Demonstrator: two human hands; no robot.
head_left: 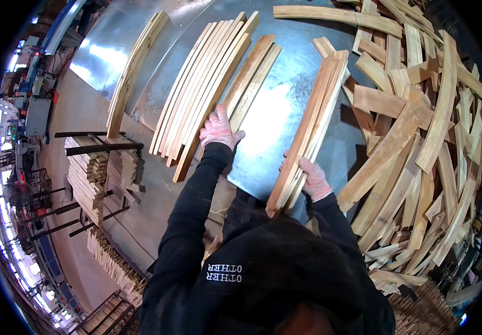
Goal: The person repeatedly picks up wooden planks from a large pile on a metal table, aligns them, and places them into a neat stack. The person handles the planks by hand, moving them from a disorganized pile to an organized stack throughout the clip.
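Observation:
My left hand (220, 129), in a pinkish-white glove, lies with its fingers stretched out and thumb apart. It touches the near end of a pair of curved wooden slats (253, 75), beside a row of several slats (204, 84) set side by side on the shiny metal table (252, 151). A small bundle of curved wooden slats (314, 120) is gripped near its lower end by my right hand (314, 177), also gloved. Its fingertips show on the bundle's left side. What lies under my left palm is hidden.
A big jumbled heap of curved wooden pieces (414, 128) covers the right side. More slats (135, 72) lie at the table's left. Stacked slats (87, 181) sit on a dark metal rack (104, 146). Machines (37, 117) stand at far left.

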